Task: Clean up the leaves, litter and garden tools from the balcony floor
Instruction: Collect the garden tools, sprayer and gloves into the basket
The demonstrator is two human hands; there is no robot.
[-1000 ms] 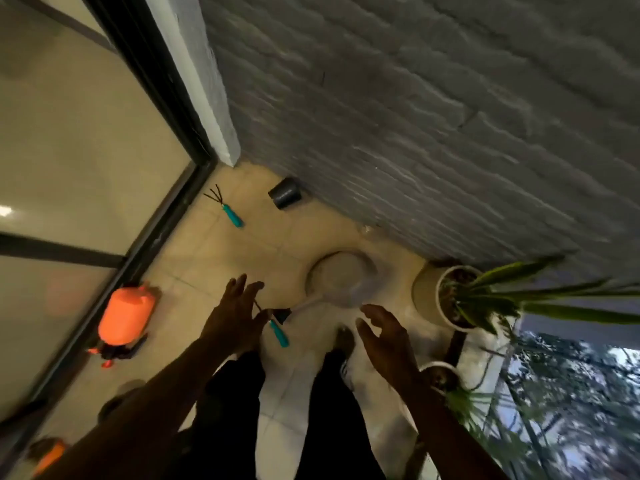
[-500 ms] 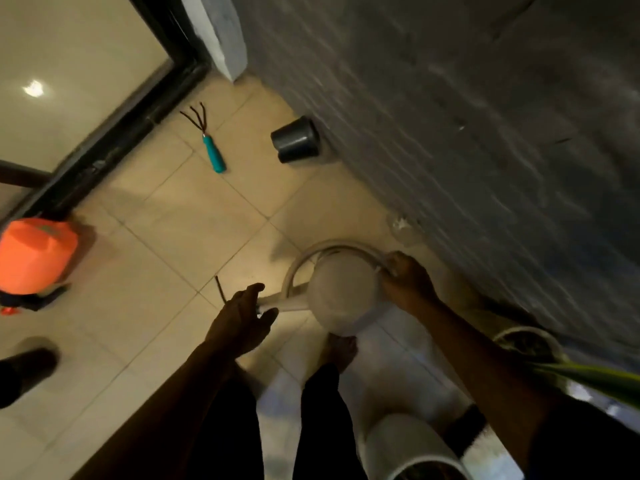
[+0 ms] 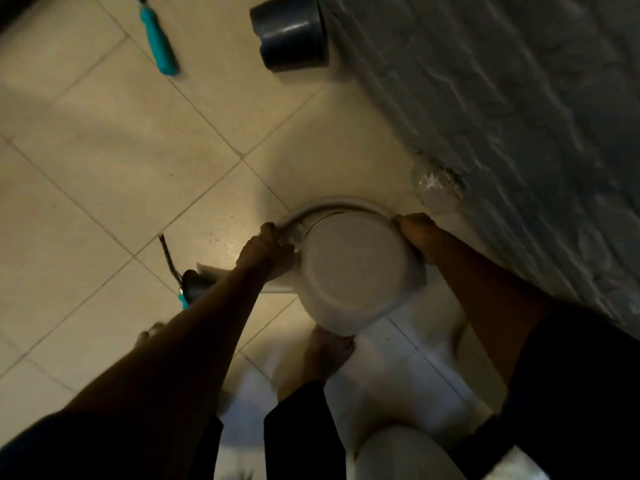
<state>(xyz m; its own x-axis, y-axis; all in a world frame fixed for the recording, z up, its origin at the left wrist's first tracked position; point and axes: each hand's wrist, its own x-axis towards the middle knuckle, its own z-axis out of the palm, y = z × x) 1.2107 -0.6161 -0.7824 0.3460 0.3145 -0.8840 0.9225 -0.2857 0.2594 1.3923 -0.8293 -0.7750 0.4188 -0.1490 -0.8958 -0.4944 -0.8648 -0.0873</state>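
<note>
The step in hand looks to be picking up the white watering can (image 3: 353, 275), which sits mid-view on the tiled floor (image 3: 104, 150), near the foot of the grey brick wall (image 3: 519, 116). The left hand (image 3: 265, 249) has its grip closed round the arched handle at the can's 9 o'clock side, above the spout. The right hand (image 3: 417, 237) clasps the handle's other end at 3 o'clock, fingers curled over it. I cannot tell whether the can has left the floor. Much remains to clear, by my reading: a teal-handled hand rake (image 3: 159, 43) lies well apart at 11 o'clock. A dark pot (image 3: 291, 36) lies tipped against the wall at 12 o'clock, and crumpled litter (image 3: 438, 188) sits just beside the can at 1 o'clock. A second teal-handled tool (image 3: 168, 254) lies at 9 o'clock, partly hidden under the left forearm. The next move probably calls for a level lift, in case water is inside, keeping the spout clear of that hidden tool.
</note>
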